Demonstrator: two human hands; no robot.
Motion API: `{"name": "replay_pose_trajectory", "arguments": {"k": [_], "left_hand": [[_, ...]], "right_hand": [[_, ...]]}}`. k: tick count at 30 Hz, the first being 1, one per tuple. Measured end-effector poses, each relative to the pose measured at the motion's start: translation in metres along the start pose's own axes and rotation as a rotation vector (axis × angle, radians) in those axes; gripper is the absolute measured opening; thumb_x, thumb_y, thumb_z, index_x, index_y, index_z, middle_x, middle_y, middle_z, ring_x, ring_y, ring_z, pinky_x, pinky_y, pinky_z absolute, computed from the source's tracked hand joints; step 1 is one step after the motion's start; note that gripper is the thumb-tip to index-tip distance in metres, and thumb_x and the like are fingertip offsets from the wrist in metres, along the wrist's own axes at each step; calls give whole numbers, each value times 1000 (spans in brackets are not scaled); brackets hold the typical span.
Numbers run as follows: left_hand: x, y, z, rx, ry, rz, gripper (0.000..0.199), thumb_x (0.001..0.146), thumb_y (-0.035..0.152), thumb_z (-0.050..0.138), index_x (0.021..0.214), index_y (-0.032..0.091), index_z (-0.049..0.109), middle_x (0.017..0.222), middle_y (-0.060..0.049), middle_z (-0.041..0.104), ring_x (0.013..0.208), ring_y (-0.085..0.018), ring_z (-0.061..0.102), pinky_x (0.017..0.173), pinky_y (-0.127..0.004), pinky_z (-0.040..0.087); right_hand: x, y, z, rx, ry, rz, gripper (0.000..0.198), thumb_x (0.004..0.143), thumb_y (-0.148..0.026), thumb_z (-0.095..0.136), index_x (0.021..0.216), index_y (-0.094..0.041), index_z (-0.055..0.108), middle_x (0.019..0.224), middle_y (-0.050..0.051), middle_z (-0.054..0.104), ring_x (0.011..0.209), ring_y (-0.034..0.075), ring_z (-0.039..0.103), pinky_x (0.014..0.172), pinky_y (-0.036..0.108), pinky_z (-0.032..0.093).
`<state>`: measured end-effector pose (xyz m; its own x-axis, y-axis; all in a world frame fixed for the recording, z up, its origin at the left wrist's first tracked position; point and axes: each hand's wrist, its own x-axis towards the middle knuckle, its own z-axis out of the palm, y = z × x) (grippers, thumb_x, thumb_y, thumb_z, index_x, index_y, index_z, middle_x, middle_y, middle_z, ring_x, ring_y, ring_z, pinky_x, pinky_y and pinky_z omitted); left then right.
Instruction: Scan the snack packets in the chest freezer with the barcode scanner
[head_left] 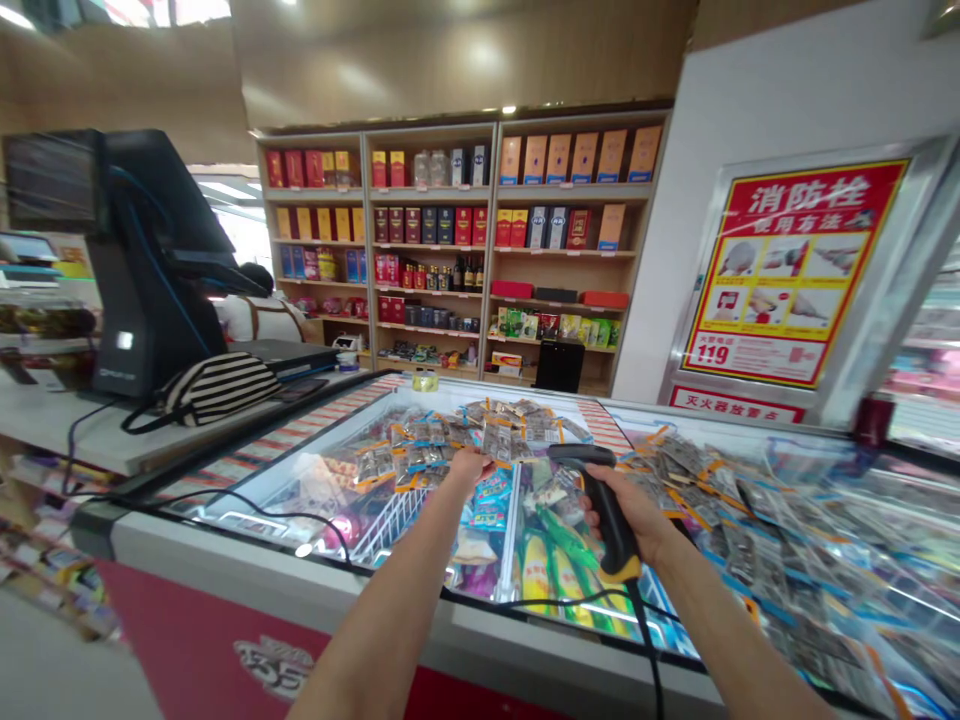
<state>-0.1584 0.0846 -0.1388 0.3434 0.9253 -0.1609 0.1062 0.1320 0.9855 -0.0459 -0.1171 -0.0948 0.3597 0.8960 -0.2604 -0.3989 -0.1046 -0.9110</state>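
In the head view my right hand [628, 507] is wrapped round the handle of a black and yellow barcode scanner [611, 530]. The scanner's head points left, towards my left hand [471, 464]. My left hand pinches the lower edge of a small snack packet [497, 440], grey-brown with a clear front; its fingertips are partly hidden. Around that hand lies a pile of similar packets [427, 432] with orange and blue edges, on the glass top of a chest freezer [300, 500]. A larger heap of packets [750, 540] spreads to the right of the scanner.
At the left a black checkout terminal [150, 270] and a striped pouch [221, 388] stand on a counter. The scanner's cable [646, 640] hangs over the freezer's front edge. Behind are shelves [427, 245] of boxes, and a person [262, 312] sits beyond the terminal.
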Motion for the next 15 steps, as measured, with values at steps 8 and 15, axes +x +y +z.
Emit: {"name": "replay_pose_trajectory", "arguments": {"k": [8,15], "left_hand": [[-4,4,7,-201,-52,-24,16,70,-3,49,67,12,48,61,1,55,60,-7,59,67,-20,51],[-8,12,14,-153,-31,11,17,70,-3,50,75,13,51,63,0,58,64,-9,60,67,-21,52]], "right_hand": [[-4,2,4,-9,-40,19,21,75,-36,50,68,-17,48,46,-4,50,34,8,45,30,19,38],[-18,-7,1,-3,-35,-15,20,77,-34,48,69,-16,49,46,-4,50,34,8,44,30,19,38]]}}
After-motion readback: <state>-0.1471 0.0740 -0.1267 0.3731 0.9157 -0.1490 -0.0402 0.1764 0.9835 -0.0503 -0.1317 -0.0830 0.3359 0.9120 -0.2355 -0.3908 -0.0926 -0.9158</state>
